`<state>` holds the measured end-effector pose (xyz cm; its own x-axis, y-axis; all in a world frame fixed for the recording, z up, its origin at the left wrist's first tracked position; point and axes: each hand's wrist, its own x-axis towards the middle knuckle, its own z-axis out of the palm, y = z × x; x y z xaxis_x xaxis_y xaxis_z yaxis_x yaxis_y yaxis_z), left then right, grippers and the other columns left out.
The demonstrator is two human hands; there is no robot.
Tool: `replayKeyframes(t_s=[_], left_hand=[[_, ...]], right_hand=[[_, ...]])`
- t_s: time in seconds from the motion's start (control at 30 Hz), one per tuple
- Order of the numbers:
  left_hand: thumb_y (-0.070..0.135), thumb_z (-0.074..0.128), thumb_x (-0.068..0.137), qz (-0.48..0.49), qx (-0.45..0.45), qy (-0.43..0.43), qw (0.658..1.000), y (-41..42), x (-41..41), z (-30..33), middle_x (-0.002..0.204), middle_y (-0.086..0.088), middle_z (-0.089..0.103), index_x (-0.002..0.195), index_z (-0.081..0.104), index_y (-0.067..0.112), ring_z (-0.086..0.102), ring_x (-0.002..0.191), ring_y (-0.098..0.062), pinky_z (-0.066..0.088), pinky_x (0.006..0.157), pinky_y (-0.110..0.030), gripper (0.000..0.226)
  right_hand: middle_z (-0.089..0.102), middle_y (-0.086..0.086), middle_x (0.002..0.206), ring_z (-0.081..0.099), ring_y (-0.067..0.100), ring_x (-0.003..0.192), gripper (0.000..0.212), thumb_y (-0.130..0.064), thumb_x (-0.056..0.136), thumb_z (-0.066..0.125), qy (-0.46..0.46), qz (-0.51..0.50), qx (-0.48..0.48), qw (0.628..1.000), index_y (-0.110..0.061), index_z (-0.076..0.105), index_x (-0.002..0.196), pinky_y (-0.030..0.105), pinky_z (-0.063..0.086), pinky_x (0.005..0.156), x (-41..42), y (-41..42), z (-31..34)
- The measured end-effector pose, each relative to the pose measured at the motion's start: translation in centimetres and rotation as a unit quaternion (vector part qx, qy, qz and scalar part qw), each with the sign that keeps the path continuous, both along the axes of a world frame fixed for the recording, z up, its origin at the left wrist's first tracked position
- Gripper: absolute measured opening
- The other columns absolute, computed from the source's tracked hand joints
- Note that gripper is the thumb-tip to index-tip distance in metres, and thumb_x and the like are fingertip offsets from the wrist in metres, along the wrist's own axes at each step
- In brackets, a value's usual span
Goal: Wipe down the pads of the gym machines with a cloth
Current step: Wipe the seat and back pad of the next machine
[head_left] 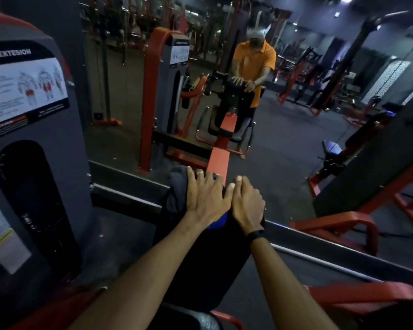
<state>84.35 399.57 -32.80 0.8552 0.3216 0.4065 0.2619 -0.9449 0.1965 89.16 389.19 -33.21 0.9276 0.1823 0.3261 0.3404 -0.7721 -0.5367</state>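
Nearest the camera, two bare forearms are reaching forward over the black back pad of a leg extension machine, which is standing upright in the middle of the view. A dark seat edge is showing at the very bottom, too cut off to describe further.

At the top of the pad, the left hand is lying flat with its fingers spread and straight, pressing a cloth against the pad's upper end. The cloth is looking grey on its left side, with a blue patch peeking out beneath the palm. The right hand is sitting just beside the left, thumbs nearly touching, its fingers curling over the pad's right top edge as if steadying it; a black band is circling that wrist.

To the left, the grey weight-stack shroud is carrying an exercise placard.

Farther off, a wall mirror is reflecting the person in an orange shirt, both hands on the pad top, with other red-framed machines behind.

As a judgement, the work is sitting early on this machine: the cloth is only at the pad's top, nothing is showing whether the lower pad has been wiped, and the seat and the other machines appear to be waiting.
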Motion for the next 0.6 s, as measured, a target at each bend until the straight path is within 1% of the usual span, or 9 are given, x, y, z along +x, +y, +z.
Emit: replayKeyframes(t_s=[0.07, 0.17, 0.23, 0.27, 0.33, 0.4, 0.5, 0.6], left_hand=[[0.053, 0.033, 0.091, -0.006, 0.024, -0.02, 0.999, 0.5, 0.1, -0.6, 0.105, -0.011, 0.07, 0.113, 0.072, 0.019, 0.059, 0.103, -0.034, 0.028, 0.11, -0.058, 0.056], [0.046, 0.05, 0.085, -0.021, 0.017, -0.077, 0.997, 1.6, -0.1, -1.1, 0.093, -0.009, 0.07, 0.101, 0.073, 0.019, 0.06, 0.09, -0.032, 0.039, 0.1, -0.055, 0.039], [0.043, 0.053, 0.083, -0.018, -0.006, -0.106, 0.994, 2.8, -0.1, -1.6, 0.09, -0.008, 0.07, 0.099, 0.072, 0.019, 0.06, 0.086, -0.032, 0.041, 0.093, -0.05, 0.035], [0.043, 0.053, 0.082, -0.014, -0.02, -0.118, 0.993, 3.6, -0.1, -2.1, 0.09, -0.007, 0.07, 0.1, 0.073, 0.019, 0.06, 0.084, -0.031, 0.042, 0.09, -0.048, 0.036], [0.043, 0.051, 0.082, 0.0, -0.062, -0.15, 0.987, 5.0, -0.1, -3.0, 0.092, -0.006, 0.071, 0.105, 0.073, 0.019, 0.061, 0.084, -0.032, 0.045, 0.085, -0.044, 0.04], [0.044, 0.048, 0.083, 0.016, -0.132, -0.179, 0.975, 6.1, -0.4, -3.9, 0.098, -0.003, 0.072, 0.11, 0.072, 0.02, 0.064, 0.089, -0.032, 0.048, 0.085, -0.043, 0.043], [0.045, 0.047, 0.086, 0.036, -0.217, -0.206, 0.953, 6.4, -0.7, -4.4, 0.106, -0.001, 0.073, 0.116, 0.071, 0.021, 0.065, 0.098, -0.03, 0.046, 0.088, -0.042, 0.045], [0.045, 0.049, 0.088, 0.058, -0.27, -0.252, 0.928, 6.6, -0.9, -5.2, 0.109, 0.001, 0.073, 0.115, 0.072, 0.02, 0.066, 0.1, -0.026, 0.048, 0.087, -0.039, 0.044]], right_hand=[[0.069, 0.015, 0.089, 0.062, 0.041, 0.086, 0.044, -0.045, 0.105, 0.021, -0.009, -0.011, -0.012, 1.0, -0.016, 0.052, 0.094, 0.05, 0.047, 0.079, 0.2, 0.3, 0.3], [0.069, 0.013, 0.084, 0.063, 0.038, 0.082, 0.055, -0.053, 0.104, 0.017, -0.02, -0.008, -0.017, 1.0, -0.017, 0.053, 0.082, 0.049, 0.048, 0.079, 0.0, 0.3, 0.5], [0.069, 0.012, 0.081, 0.062, 0.036, 0.079, 0.059, -0.054, 0.105, 0.018, -0.025, -0.001, -0.019, 1.0, -0.018, 0.054, 0.076, 0.045, 0.046, 0.075, -0.2, 0.2, 0.6], [0.069, 0.012, 0.082, 0.062, 0.036, 0.08, 0.061, -0.054, 0.105, 0.018, -0.032, -0.002, -0.027, 0.999, -0.017, 0.057, 0.078, 0.044, 0.046, 0.074, -0.2, 0.2, 0.5], [0.07, 0.013, 0.085, 0.064, 0.037, 0.082, 0.068, -0.06, 0.102, 0.015, -0.051, -0.003, -0.065, 0.997, -0.015, 0.063, 0.083, 0.044, 0.048, 0.074, -0.3, 0.4, 0.5], [0.07, 0.011, 0.083, 0.065, 0.035, 0.08, 0.073, -0.066, 0.1, 0.013, -0.06, 0.014, -0.119, 0.991, -0.017, 0.066, 0.085, 0.041, 0.048, 0.072, -0.3, 0.6, 0.4], [0.071, 0.012, 0.086, 0.066, 0.036, 0.082, 0.072, -0.067, 0.101, 0.018, -0.067, 0.039, -0.191, 0.978, -0.017, 0.069, 0.088, 0.039, 0.04, 0.067, -0.1, 1.0, 0.7], [0.071, 0.014, 0.095, 0.065, 0.039, 0.089, 0.07, -0.064, 0.102, 0.016, -0.076, 0.084, -0.241, 0.964, -0.016, 0.067, 0.104, 0.039, 0.035, 0.068, -0.7, 2.8, 1.1]])
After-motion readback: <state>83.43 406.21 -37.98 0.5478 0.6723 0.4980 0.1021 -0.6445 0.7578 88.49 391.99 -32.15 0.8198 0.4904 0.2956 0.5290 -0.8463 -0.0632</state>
